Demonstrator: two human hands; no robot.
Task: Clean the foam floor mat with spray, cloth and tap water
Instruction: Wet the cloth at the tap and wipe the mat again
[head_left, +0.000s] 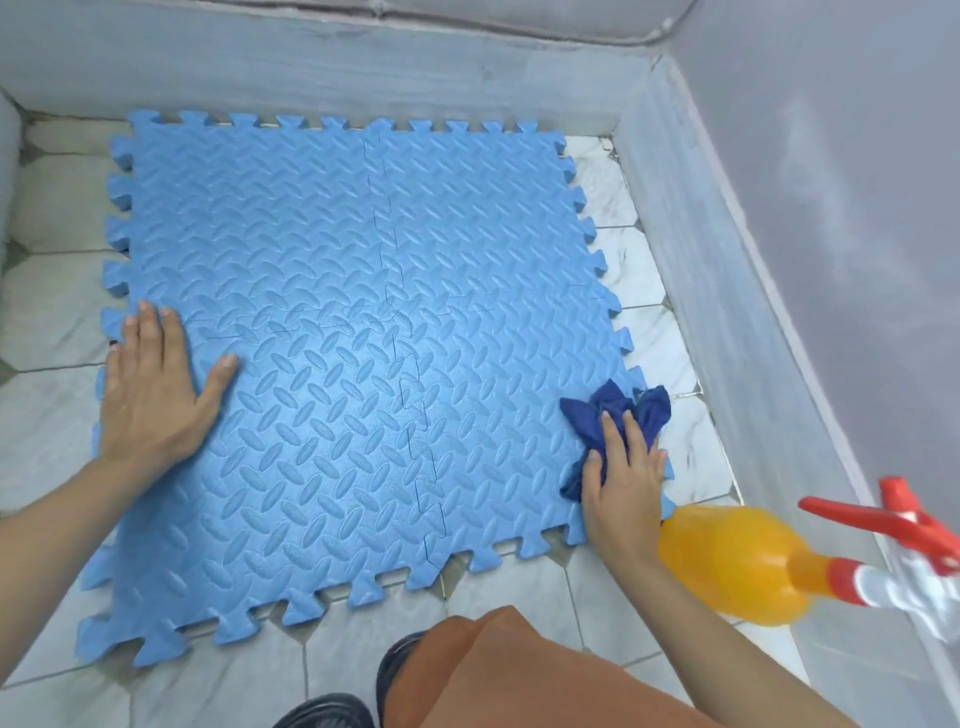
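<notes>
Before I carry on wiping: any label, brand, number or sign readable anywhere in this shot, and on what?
None readable.
Spray bottle: orange body with red trigger, no label on the side that shows.
Foam mat: only the pressed leaf pattern, no lettering.
Blue cloth under the right hand: no tag visible.
Wall and floor tiles: no signs.

One mat (337, 338), cloth (618, 415), spray bottle (737, 566).
</notes>
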